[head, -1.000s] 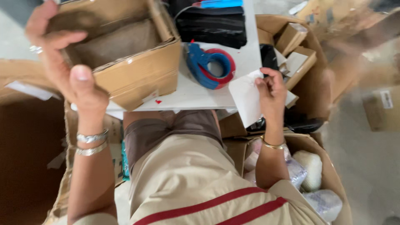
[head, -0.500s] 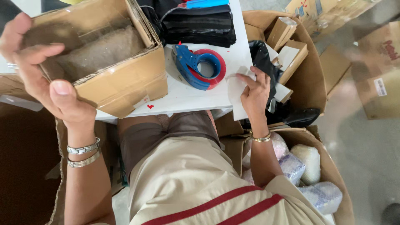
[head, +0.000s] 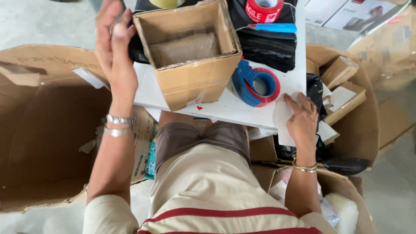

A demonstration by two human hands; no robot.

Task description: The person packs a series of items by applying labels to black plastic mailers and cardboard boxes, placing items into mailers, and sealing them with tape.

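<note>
- One open box (head: 190, 56) stands on the white board (head: 225, 108) — tilted, its mouth facing up, a grey pad lying inside on the bottom.
- The left hand (head: 113, 47) is raised at the box's left wall, fingers held together and pointing up; whether they touch the wall, I cannot tell.
- The right hand (head: 301, 121) lies flat at the board's right edge, fingers slightly spread, pressing on a white sheet (head: 281, 123).
- One blue tape gun (head: 255, 84) with a red-rimmed roll sits just beside the box, between it and the right hand.
- One red tape roll (head: 263, 9) rests at the top, on a stack of black bags (head: 268, 45); one blue bar (head: 273, 27) lies across the stack.
- Two bangles on the left wrist, one on the right.
- The board rests over the person's lap.
- Around it: a large flattened carton (head: 47, 130) on the left and a carton (head: 346, 91) of small boxes on the right, all on a grey concrete floor (head: 52, 21).
</note>
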